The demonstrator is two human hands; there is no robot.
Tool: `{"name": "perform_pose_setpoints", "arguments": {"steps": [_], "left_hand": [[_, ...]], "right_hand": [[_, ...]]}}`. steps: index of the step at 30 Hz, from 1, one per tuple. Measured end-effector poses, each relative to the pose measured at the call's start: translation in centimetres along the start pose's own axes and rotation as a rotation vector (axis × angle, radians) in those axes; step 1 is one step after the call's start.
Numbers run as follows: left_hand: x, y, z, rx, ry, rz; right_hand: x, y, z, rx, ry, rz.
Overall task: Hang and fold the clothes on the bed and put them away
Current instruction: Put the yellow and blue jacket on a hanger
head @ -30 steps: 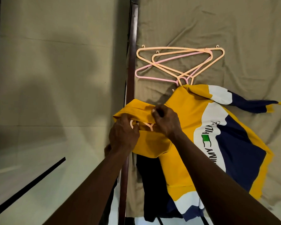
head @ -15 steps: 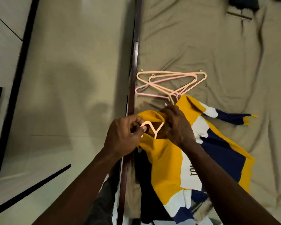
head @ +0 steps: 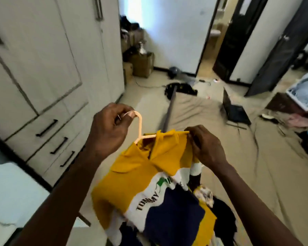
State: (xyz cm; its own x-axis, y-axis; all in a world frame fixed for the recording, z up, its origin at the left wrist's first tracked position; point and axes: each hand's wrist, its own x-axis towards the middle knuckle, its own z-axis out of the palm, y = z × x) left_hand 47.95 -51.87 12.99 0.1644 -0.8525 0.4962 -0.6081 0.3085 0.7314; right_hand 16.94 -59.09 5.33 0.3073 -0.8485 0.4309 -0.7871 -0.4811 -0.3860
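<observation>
A yellow, white and navy polo shirt (head: pixel 155 176) hangs on a pale peach hanger (head: pixel 140 127), lifted above the bed (head: pixel 256 174). My left hand (head: pixel 108 134) grips the hanger's hook at the top. My right hand (head: pixel 204 146) pinches the shirt's right shoulder by the collar. Dark clothes (head: pixel 222 221) lie on the bed under the shirt's hem, partly hidden by it.
A white wardrobe (head: pixel 43 77) with black handles stands on the left. An open laptop (head: pixel 235 110) sits on the bed further off. Cardboard boxes (head: pixel 140 63) stand by the far wall, with an open doorway and dark doors at the back right.
The shirt has been lifted off the bed on its hanger, and my view has swung up from the bed to the room. The spare hangers are out of view.
</observation>
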Motion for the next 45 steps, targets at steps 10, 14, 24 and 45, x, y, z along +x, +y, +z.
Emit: {"name": "perform_pose_setpoints", "arguments": {"steps": [10, 14, 24, 45], "left_hand": [[-3.0, 5.0, -23.1, -0.013, 0.328, -0.095], [-6.9, 5.5, -33.0, -0.039, 0.486, -0.135], [-15.8, 6.6, -54.2, 0.247, 0.509, -0.135], [-27.3, 0.2, -91.5, 0.621, 0.498, -0.549]], "right_hand": [[4.0, -18.6, -3.5, 0.48, -0.042, -0.337], [4.4, -26.8, -2.0, 0.814, -0.038, -0.307], [1.7, -58.7, 4.0, 0.796, -0.358, -0.629], [5.5, -98.1, 15.0, 0.88, -0.141, -0.985]]}}
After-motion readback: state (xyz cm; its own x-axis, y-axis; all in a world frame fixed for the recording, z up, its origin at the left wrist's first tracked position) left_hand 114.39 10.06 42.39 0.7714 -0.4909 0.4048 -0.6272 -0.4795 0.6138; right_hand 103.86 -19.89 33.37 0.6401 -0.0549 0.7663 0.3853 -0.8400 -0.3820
